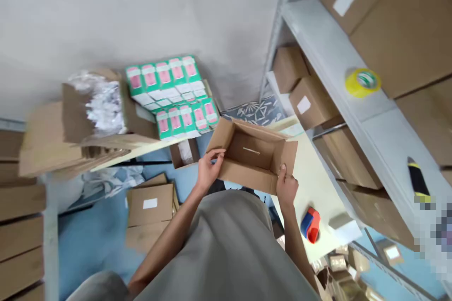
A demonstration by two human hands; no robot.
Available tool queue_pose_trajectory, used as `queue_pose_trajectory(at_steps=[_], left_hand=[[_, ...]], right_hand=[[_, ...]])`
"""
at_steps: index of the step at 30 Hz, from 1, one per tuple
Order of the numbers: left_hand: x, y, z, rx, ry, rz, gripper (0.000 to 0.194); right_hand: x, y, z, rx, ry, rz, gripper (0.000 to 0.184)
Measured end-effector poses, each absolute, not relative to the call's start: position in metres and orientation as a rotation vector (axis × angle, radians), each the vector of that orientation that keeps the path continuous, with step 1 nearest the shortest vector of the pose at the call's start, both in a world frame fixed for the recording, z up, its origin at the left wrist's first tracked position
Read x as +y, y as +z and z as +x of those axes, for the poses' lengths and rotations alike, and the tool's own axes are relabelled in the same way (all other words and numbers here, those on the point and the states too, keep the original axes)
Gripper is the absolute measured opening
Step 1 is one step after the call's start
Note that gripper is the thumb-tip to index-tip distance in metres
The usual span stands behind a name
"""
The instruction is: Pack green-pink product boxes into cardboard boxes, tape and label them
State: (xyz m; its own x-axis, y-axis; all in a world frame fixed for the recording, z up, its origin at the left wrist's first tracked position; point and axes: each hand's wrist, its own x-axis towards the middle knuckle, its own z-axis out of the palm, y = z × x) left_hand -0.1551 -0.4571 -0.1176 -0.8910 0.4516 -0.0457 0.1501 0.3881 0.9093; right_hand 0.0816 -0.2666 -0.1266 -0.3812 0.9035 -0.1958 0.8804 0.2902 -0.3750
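An open brown cardboard box (252, 153) with its flaps up is held in front of my chest, and its inside looks empty. My left hand (209, 169) grips the box's left flap and near wall. On the right near corner, my right hand (286, 187) clasps the box. The box hangs above the edge of a pale table (319, 183).
A red and blue tape dispenser (310, 224) lies on the table. Green and pink packets (173, 96) are stacked on a bench at the left beside a box of white filling (100, 103). Grey shelves (353, 84) at the right hold cartons, yellow tape (363, 82) and a cutter (418, 181). Cartons lie on the blue floor.
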Motion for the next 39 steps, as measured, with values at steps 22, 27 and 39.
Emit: queue_pose_trajectory(at_steps=[22, 27, 39], left_hand=[[-0.700, -0.078, -0.434, 2.518, 1.861, 0.284, 0.043], [-0.732, -0.100, -0.504, 2.952, 1.653, 0.251, 0.039], [-0.756, -0.120, -0.598, 3.066, 1.141, 0.288, 0.016]], right_hand=[[-0.372, -0.093, -0.312, -2.798, 0.714, -1.189, 0.084], [-0.369, -0.100, -0.328, -2.857, 0.710, -1.253, 0.081], [-0.359, -0.094, -0.347, -2.908, 0.759, -1.221, 0.074]])
